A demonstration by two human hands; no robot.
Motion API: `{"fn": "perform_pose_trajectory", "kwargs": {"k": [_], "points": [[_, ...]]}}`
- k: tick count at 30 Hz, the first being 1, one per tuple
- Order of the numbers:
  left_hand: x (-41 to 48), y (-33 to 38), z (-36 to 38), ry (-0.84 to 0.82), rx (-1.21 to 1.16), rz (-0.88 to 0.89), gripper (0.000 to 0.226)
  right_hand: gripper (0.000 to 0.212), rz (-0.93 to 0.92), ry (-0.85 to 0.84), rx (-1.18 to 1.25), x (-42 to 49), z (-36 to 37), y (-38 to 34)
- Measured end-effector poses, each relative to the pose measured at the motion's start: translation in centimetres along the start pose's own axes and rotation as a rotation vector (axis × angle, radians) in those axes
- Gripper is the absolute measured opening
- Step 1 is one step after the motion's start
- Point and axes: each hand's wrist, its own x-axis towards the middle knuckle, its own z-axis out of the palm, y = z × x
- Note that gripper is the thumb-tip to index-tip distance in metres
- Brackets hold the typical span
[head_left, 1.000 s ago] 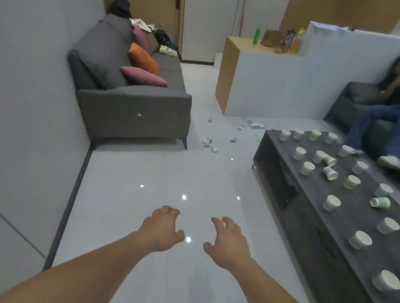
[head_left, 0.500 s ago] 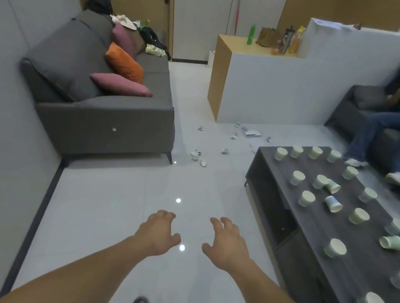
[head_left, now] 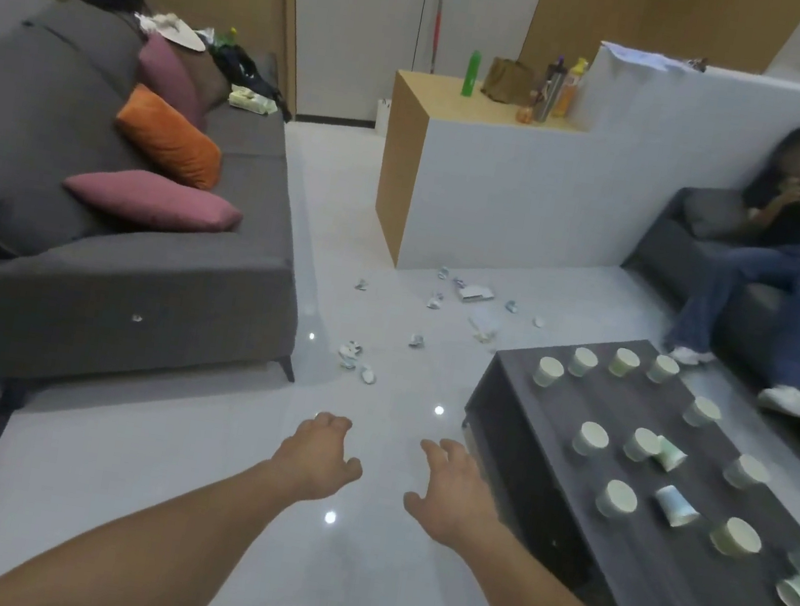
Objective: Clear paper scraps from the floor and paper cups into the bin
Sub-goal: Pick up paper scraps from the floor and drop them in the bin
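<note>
The person now stands farther along the worktop (head_left: 550, 429) than a second ago, so its far end lies nearer and its near end runs out of view. The paper scraps (head_left: 353, 355) beyond that far end are closer to the left hand (head_left: 318, 456) and right hand (head_left: 452, 492).

A living room: grey sofa (head_left: 113, 229), cushions, dark coffee table (head_left: 555, 393).

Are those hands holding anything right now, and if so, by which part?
Nothing is held. The left hand and right hand hang empty over the floor, fingers loosely curled.
</note>
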Motion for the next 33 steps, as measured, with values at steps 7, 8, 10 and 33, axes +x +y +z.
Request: {"fn": "perform_pose_trajectory", "kwargs": {"k": [7,8,10,33], "points": [[14.4,3.8,-3.6,0.005,0.021,-0.017,0.070,0.076,-0.020,-0.013,0.012,14.6,-4.5,3.6],[16.4,4.4,-4.2,0.015,0.020,-0.027,0.070,0.076,-0.033,-0.020,0.017,16.8,-5.2,4.1],[20.3,5.6,-5.4,0.032,0.013,-0.058,0.071,0.076,-0.068,-0.024,0.012,21.3,-7.3,5.2],[59.0,-2.9,-13.9,-0.133,-0.318,-0.359,0.066,0.079,-0.163,-0.390,-0.156,65.4,-11.4,1.5]]}}
